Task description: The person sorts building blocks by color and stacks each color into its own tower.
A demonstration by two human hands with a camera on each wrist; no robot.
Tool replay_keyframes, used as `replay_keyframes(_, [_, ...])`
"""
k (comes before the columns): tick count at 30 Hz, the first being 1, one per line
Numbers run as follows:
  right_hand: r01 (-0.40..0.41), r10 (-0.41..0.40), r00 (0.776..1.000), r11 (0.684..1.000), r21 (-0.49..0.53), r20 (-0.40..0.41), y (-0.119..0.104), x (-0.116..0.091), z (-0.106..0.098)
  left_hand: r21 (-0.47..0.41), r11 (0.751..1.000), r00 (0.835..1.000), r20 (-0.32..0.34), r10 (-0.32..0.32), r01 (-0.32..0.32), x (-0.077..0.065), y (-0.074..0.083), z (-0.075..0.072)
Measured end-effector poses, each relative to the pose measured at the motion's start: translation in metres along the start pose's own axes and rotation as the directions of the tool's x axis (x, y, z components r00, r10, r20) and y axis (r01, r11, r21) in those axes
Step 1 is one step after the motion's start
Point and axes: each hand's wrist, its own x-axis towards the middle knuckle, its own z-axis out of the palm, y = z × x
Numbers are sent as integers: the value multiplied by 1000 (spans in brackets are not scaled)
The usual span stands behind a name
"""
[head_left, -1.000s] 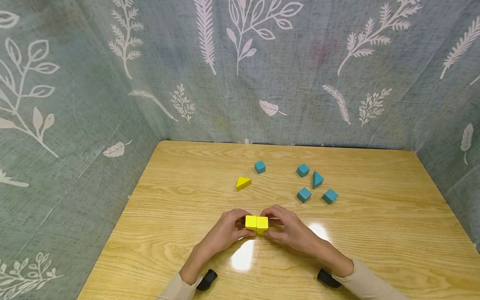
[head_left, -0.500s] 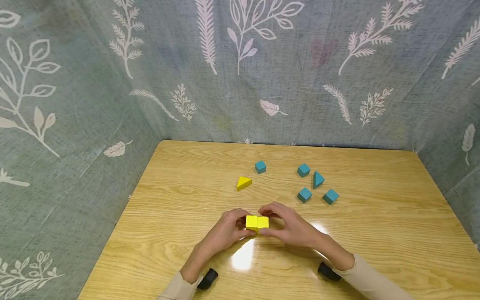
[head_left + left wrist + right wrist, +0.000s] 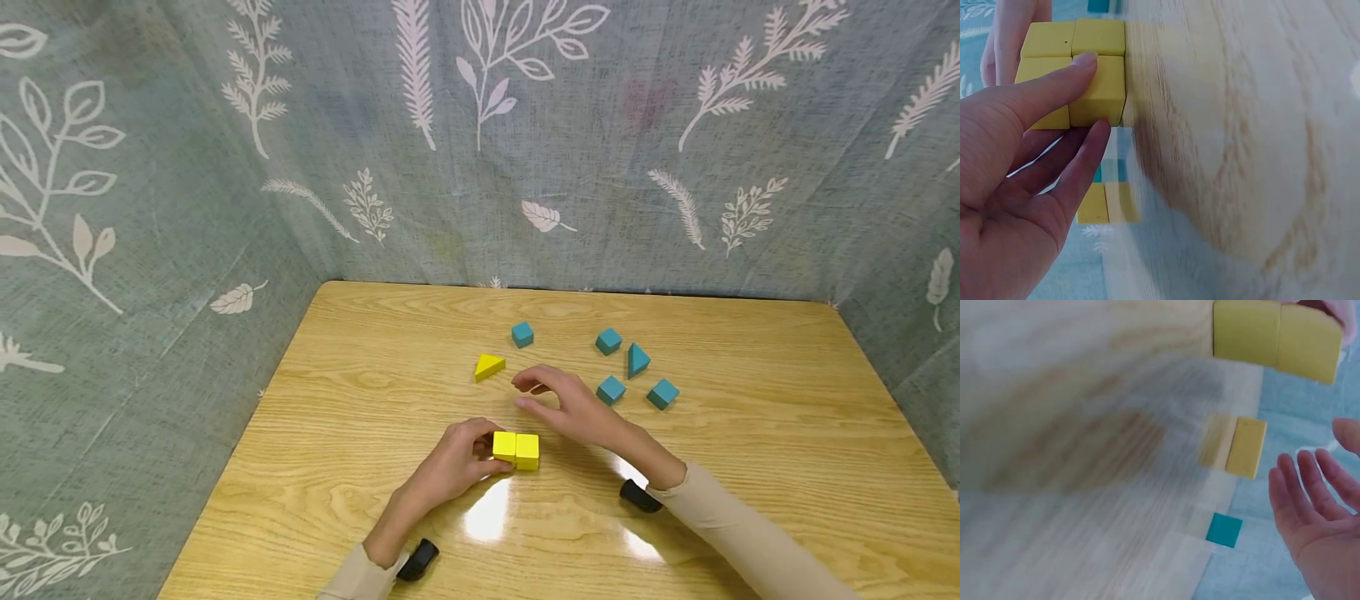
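Yellow cubes [image 3: 527, 447] stand on the table in two columns, each two high and side by side. My left hand [image 3: 456, 460] pinches the left column, with the thumb [image 3: 1054, 90] across its near face and the fingers behind. In the head view my right hand [image 3: 576, 408] is off the cubes, in the air behind and to the right of them. Its fingers are relaxed and hold nothing. A yellow triangular block [image 3: 489, 367] lies on the table to the left beyond its fingertips; the right wrist view shows that yellow block [image 3: 1247, 448] too.
A single teal cube [image 3: 522, 335] sits behind the yellow triangle. To the right are several more teal cubes [image 3: 609, 341] and a teal triangular block [image 3: 637, 360]. Patterned cloth [image 3: 465, 225] hangs along the back and sides of the wooden table [image 3: 360, 375].
The right hand has let go of the right column of cubes and moved up and away toward the yellow triangle. The left hand has kept its grip in place.
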Motion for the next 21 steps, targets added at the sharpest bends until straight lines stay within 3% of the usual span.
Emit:
replay_keyframes(10, [59, -60, 998, 996, -64, -7, 16, 27, 1, -14, 999, 999, -2, -33, 32, 1, 1, 2])
replay_keyframes(21, [70, -67, 997, 988, -137, 28, 27, 52, 6, -18, 999, 1000, -7, -28, 28, 0, 1, 1])
